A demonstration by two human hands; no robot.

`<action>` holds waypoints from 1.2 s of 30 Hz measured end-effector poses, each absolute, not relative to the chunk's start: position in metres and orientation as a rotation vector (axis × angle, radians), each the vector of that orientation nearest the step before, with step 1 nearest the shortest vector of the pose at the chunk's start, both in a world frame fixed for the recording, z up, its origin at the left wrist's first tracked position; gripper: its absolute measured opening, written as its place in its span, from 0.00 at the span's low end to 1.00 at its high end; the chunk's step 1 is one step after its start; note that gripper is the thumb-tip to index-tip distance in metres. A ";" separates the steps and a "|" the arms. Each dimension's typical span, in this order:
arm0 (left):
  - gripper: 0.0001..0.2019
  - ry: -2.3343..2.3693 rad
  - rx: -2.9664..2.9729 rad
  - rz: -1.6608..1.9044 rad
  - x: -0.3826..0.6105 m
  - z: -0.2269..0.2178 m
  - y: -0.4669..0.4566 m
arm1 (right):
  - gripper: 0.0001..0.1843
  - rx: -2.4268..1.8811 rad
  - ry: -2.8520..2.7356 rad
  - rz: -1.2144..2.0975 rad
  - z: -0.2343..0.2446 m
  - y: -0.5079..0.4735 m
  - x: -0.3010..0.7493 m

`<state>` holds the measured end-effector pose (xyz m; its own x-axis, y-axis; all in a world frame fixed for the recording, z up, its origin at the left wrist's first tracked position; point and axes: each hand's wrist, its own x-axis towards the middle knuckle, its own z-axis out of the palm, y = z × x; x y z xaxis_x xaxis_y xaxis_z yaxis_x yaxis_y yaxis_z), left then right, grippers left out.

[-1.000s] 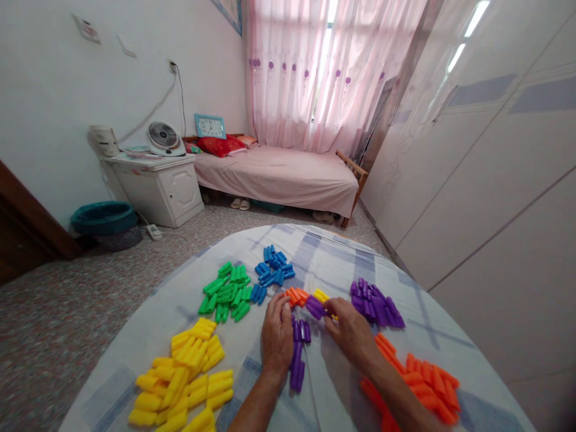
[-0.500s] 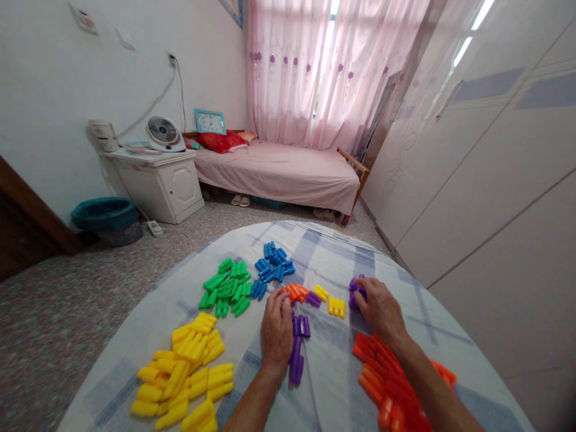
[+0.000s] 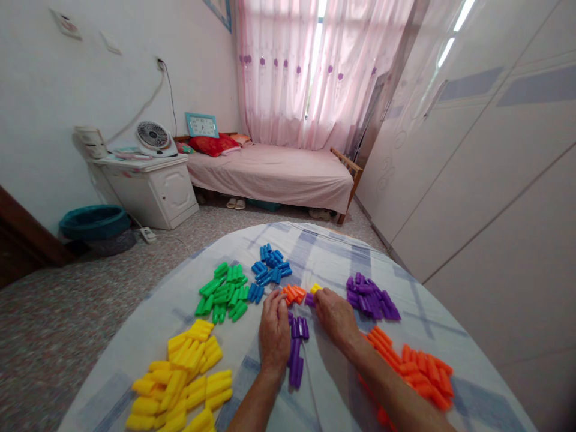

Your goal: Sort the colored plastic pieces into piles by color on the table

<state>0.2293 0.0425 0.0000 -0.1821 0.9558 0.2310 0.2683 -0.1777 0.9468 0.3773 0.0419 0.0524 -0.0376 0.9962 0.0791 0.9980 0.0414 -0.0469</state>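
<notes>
My left hand (image 3: 274,330) lies on the cloth, its fingers slightly bent and apparently empty. Right at its fingertips is a small group of orange plastic pieces (image 3: 294,294). Beside its thumb side lie joined purple plastic pieces (image 3: 297,354) in a line. My right hand (image 3: 335,315) is closed, its fingertips at a yellow plastic piece (image 3: 315,288); the hand partly hides the tips. Touching or just next to those fingers is another purple piece (image 3: 309,299). The pieces look like short ribbed tubes joined side by side.
Piles of green (image 3: 225,291), blue (image 3: 270,267), yellow (image 3: 180,378), purple (image 3: 371,297) and orange pieces (image 3: 423,372) surround my hands on the round table with a checked cloth (image 3: 333,246). A bed (image 3: 279,171) and a wardrobe (image 3: 486,180) stand beyond.
My right hand has moved left from the purple pile to the yellow pieces in the middle, uncovering the purple pile. My left hand has stayed almost in place. The view has shifted slightly.
</notes>
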 end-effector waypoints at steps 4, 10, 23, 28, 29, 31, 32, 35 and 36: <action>0.17 1.456 1.439 1.417 0.230 0.002 0.043 | 0.09 -2.038 -2.182 0.043 0.055 0.037 0.386; 0.17 1.462 1.444 1.428 0.229 0.000 0.043 | 0.09 -2.075 -2.212 -0.031 0.050 0.043 0.375; 0.16 1.466 1.452 1.426 0.230 0.000 0.044 | 0.13 -2.359 -1.835 -0.376 0.079 0.043 0.468; 0.17 1.432 1.428 1.421 0.230 0.001 0.043 | 0.14 -2.501 -1.750 -0.366 0.071 0.041 0.503; 0.17 1.421 1.422 1.420 0.230 0.001 0.043 | 0.15 -2.500 -1.747 -0.368 0.069 0.040 0.504; 0.18 1.404 1.410 1.417 0.230 0.001 0.043 | 0.15 -2.478 -1.732 -0.392 0.068 0.038 0.502; 0.18 1.399 1.404 1.416 0.230 0.001 0.043 | 0.15 -2.449 -1.729 -0.405 0.068 0.037 0.498; 0.18 1.398 1.385 1.420 0.230 0.000 0.043 | 0.14 -2.277 -1.803 -0.328 0.070 0.035 0.480; 0.18 1.397 1.381 1.425 0.230 0.000 0.044 | 0.14 -2.207 -1.852 -0.259 0.071 0.036 0.472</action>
